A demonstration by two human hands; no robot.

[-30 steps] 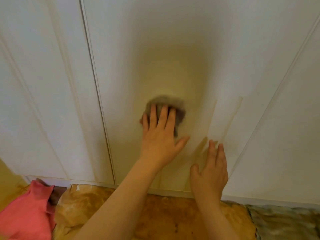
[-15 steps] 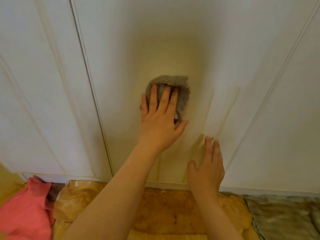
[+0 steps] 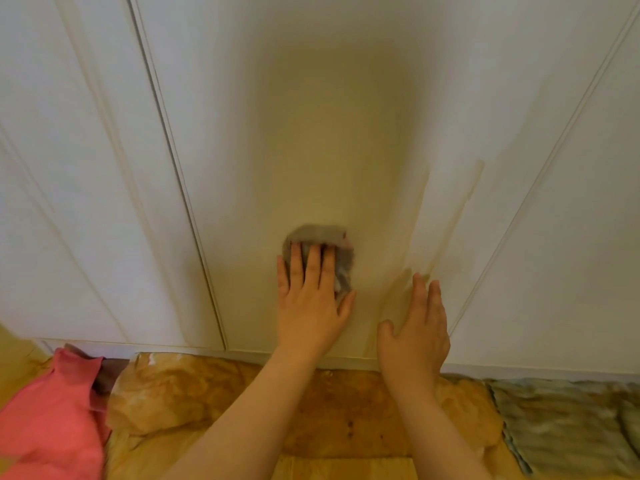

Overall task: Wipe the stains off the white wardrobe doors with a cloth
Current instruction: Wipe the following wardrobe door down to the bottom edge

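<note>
White wardrobe doors (image 3: 311, 116) fill the view ahead, and the middle door lies in a yellowish shadow. With straight fingers, my left hand (image 3: 310, 299) presses a small grey cloth (image 3: 320, 237) flat against the lower part of the middle door. The cloth shows above and to the right of those fingers. To the right and slightly lower, my right hand (image 3: 415, 329) lies flat against the same door with its fingers extended. Faint yellowish streaks (image 3: 460, 209) run down the door above that hand.
A dark gap (image 3: 180, 202) divides the left door from the middle one, and a groove (image 3: 540, 174) runs down the right side. Below the doors lie a crumpled tan blanket (image 3: 162, 403), a pink garment (image 3: 45, 420) at left and a grey-green quilted fabric (image 3: 568, 420) at right.
My left hand pushed the cloth up the door, then drew it back down to about where it began. The right hand stayed flat in nearly the same place.
</note>
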